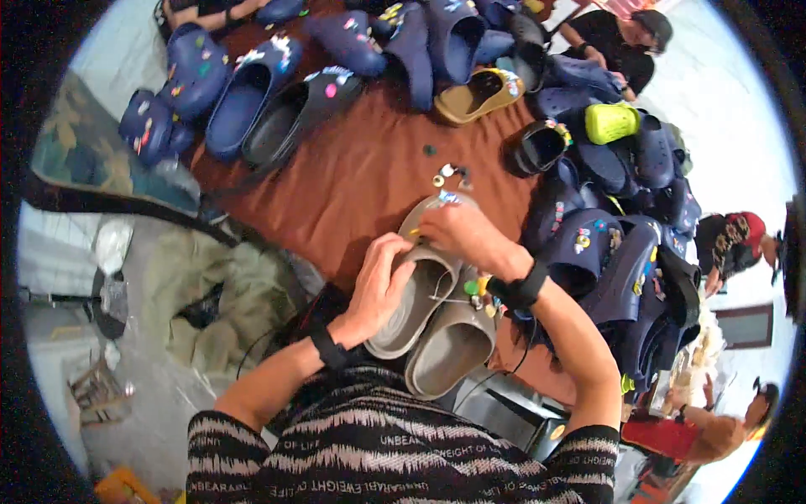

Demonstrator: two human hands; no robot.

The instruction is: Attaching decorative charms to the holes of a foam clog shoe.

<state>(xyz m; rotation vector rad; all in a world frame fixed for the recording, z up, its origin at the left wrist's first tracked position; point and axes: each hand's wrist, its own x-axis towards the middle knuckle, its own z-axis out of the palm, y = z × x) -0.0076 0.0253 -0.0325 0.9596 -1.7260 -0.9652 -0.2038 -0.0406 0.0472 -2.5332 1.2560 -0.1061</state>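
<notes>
A pair of grey-beige foam clogs sits in front of my body, their heel openings toward me. My left hand [379,284] is closed along the side of the left clog [401,323]. My right hand [470,238] is bent over that clog's toe, fingers pinched together; what they hold is hidden. A tiny yellow bit shows by its fingertips. Next to it, the right clog [453,349] carries colourful charms [478,290] on its upper, and a thin clear strand runs between the two. Just beyond my right hand lie small loose charms [449,176] on the brown cloth.
A brown cloth [344,168] covers the table. Navy clogs [243,101] line its far edge, a tan clog [478,97] among them; more navy clogs [588,244] pile up at right with a lime-green one [611,123]. Other people work around the table. A crumpled olive bag [210,294] lies at left.
</notes>
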